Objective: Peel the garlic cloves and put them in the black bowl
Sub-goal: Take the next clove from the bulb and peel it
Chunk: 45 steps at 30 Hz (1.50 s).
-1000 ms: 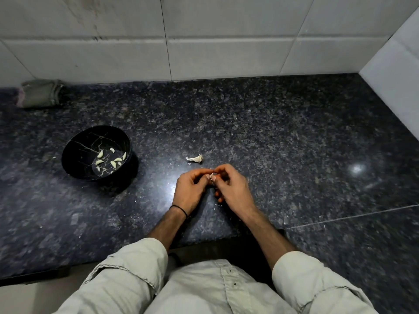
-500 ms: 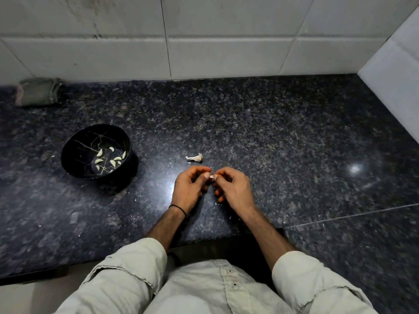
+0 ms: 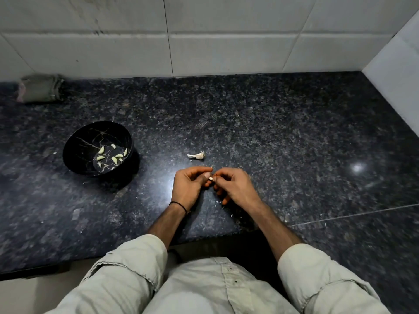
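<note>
On the counter (image 3: 272,143), at left: bowl (image 3: 84,137), with cloves (image 3: 113,158) in it. Right of the bowl, well apart, near mid-counter: stalk (image 3: 197,155), lying flat. Just before the stalk: left hand (image 3: 188,189) and right hand (image 3: 235,189) side by side over the counter, fingertips meeting, a clove (image 3: 211,178) pinched between them. Far back left, against the wall (image 3: 226,41): cloth (image 3: 39,88). Along the counter's right edge: side wall (image 3: 396,75).

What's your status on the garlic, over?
Left hand and right hand pinch one garlic clove, mid-peel. Black bowl left of hands, peeled cloves inside. Garlic scrap on counter, not in the way.
</note>
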Tool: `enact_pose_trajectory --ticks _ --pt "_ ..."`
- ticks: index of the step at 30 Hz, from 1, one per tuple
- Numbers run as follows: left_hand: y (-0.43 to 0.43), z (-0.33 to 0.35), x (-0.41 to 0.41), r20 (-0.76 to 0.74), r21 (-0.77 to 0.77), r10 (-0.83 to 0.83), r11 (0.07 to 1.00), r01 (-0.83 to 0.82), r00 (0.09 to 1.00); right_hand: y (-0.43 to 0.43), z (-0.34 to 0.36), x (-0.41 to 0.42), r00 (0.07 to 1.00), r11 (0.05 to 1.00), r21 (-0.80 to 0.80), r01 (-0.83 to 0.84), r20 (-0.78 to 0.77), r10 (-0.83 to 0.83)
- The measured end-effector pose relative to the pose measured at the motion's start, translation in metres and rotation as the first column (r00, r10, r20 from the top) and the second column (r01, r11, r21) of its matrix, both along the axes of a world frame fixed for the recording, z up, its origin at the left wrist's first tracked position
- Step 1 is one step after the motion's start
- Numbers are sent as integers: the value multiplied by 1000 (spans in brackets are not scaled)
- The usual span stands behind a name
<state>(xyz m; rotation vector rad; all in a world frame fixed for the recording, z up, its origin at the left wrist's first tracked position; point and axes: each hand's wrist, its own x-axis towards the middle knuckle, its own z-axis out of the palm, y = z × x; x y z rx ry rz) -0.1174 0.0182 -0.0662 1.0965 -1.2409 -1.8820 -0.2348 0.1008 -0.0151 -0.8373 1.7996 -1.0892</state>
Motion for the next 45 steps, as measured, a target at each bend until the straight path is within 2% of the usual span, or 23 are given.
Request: enact_pose_trajectory --ticks 5,8,15,20,27,29,36,45 --pt "1 1 -1 21 -35 -8 999 9 1000 -1 -2 1 987 1000 3 23 -161 -23" --pt "2 3 -2 52 -85 -16 996 21 998 -3 -9 4 980 997 -3 83 -180 -82" --pt "2 3 0 54 -123 -8 992 14 999 -6 -9 10 983 983 -1 182 -24 -182" --pt "2 -1 -1 -18 -44 26 999 -27 999 -11 -11 10 961 968 26 250 117 -251" --pt "-1 -4 2 -88 -3 35 999 -36 995 -15 -12 8 957 966 46 255 132 -259" --pt "-1 -4 2 -102 8 33 999 -32 994 -15 -12 9 962 967 49 252 100 -256" --pt "0 -2 3 -123 25 7 1000 -4 992 -22 -5 10 961 975 55 214 -193 -199" --pt "0 7 3 -65 -61 -59 997 55 996 -21 -2 7 954 991 90 99 -291 -69"
